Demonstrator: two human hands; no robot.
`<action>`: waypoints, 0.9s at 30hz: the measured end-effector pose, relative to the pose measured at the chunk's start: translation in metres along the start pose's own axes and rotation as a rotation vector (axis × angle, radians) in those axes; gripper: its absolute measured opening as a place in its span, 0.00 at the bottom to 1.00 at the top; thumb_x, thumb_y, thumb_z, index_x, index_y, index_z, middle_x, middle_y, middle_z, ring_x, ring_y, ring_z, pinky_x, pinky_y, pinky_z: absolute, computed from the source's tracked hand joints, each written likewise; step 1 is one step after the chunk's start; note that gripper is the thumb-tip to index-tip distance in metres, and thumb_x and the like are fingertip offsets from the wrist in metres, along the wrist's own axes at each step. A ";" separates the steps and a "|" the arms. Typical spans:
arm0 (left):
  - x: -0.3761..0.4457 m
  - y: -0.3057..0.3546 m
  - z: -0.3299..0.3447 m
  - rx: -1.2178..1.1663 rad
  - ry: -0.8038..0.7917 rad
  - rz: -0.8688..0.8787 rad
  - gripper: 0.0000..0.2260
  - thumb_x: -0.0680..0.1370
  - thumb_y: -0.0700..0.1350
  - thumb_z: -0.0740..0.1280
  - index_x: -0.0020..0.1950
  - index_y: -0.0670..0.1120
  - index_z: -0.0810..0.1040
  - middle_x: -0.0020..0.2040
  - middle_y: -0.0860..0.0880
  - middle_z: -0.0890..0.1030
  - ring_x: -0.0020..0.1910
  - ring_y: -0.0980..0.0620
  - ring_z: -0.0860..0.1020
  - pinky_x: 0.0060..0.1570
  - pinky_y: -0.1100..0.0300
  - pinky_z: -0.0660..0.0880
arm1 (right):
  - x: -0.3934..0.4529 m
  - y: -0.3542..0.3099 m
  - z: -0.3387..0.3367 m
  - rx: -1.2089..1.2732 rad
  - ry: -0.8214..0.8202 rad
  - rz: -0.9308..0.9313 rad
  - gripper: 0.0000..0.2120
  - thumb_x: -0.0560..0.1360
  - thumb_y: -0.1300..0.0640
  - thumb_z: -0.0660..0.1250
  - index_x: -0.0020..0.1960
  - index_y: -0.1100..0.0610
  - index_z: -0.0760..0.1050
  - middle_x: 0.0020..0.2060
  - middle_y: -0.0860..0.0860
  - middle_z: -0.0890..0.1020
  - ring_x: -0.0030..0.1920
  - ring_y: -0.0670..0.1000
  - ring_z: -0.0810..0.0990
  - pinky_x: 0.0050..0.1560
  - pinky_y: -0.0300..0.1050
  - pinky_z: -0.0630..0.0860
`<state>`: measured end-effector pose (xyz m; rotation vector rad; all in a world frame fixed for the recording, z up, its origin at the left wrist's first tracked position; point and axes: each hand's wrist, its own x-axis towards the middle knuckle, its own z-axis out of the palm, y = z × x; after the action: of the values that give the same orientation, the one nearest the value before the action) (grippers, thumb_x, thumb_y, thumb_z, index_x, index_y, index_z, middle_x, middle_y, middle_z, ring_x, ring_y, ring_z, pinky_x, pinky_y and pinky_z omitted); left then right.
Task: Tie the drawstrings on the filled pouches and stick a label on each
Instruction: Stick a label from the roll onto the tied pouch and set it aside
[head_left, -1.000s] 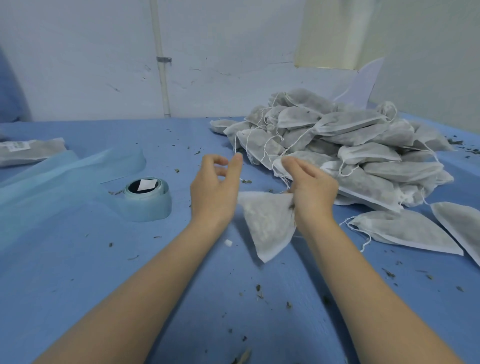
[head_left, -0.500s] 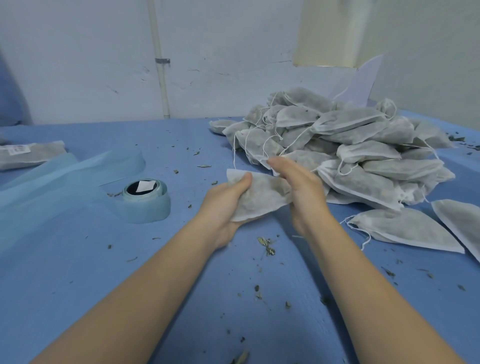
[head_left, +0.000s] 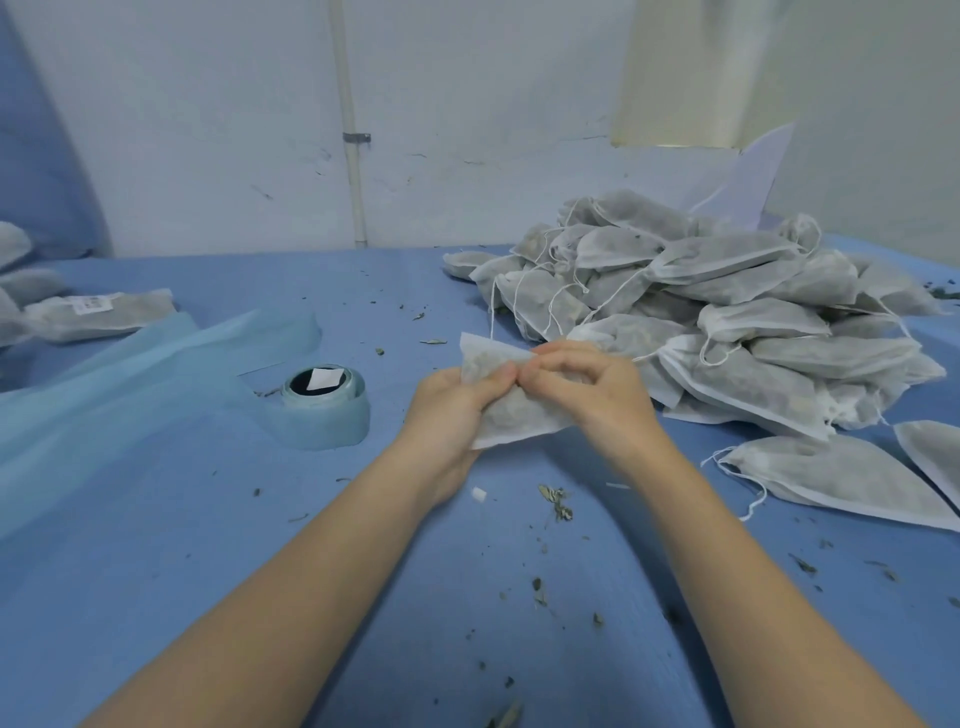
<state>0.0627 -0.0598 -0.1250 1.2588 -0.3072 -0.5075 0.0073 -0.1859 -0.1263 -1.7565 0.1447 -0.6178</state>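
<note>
A white filled pouch (head_left: 511, 415) is held above the blue table (head_left: 208, 545) at the centre. My left hand (head_left: 454, 410) grips its left side, thumb on top. My right hand (head_left: 587, 389) is curled over its right end, fingertips pinching the fabric next to my left thumb. Its drawstrings are hidden. A big heap of filled pouches (head_left: 727, 322) with loose white strings lies at the right. A pale blue label roll (head_left: 324, 408) with a white label on top stands left of my hands.
Pale blue backing strip (head_left: 130, 374) trails left from the roll. A labelled pouch (head_left: 98, 312) lies at the far left. Two separate pouches (head_left: 841, 483) lie at the right. Dried herb bits (head_left: 558, 501) dot the cloth. A white wall with a pipe (head_left: 350, 156) stands behind.
The pouch went from hanging in my right hand to lying across both hands. My left hand took hold of it, and my right hand's fingers closed in beside my left thumb.
</note>
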 end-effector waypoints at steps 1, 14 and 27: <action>-0.003 0.002 -0.003 0.019 0.014 0.018 0.09 0.78 0.38 0.64 0.54 0.34 0.78 0.47 0.40 0.82 0.43 0.48 0.81 0.45 0.61 0.77 | 0.000 -0.001 0.003 -0.020 -0.016 -0.004 0.10 0.70 0.61 0.74 0.34 0.47 0.82 0.50 0.45 0.80 0.48 0.36 0.77 0.49 0.26 0.68; -0.020 0.048 -0.072 0.213 0.452 0.266 0.06 0.74 0.37 0.68 0.37 0.44 0.80 0.38 0.45 0.82 0.41 0.46 0.80 0.46 0.55 0.75 | 0.003 -0.017 0.076 0.225 -0.183 0.247 0.14 0.78 0.64 0.58 0.50 0.53 0.81 0.50 0.52 0.82 0.49 0.49 0.80 0.55 0.43 0.79; -0.007 0.076 -0.125 -0.023 0.716 0.252 0.08 0.74 0.36 0.67 0.35 0.45 0.75 0.36 0.48 0.77 0.41 0.48 0.77 0.50 0.50 0.76 | 0.021 -0.002 0.137 -0.345 -0.403 0.083 0.38 0.67 0.53 0.77 0.73 0.48 0.64 0.56 0.41 0.73 0.56 0.42 0.72 0.42 0.24 0.66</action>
<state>0.1326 0.0640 -0.0882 1.2756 0.1466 0.1680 0.0904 -0.0754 -0.1381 -2.1604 0.0440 -0.1734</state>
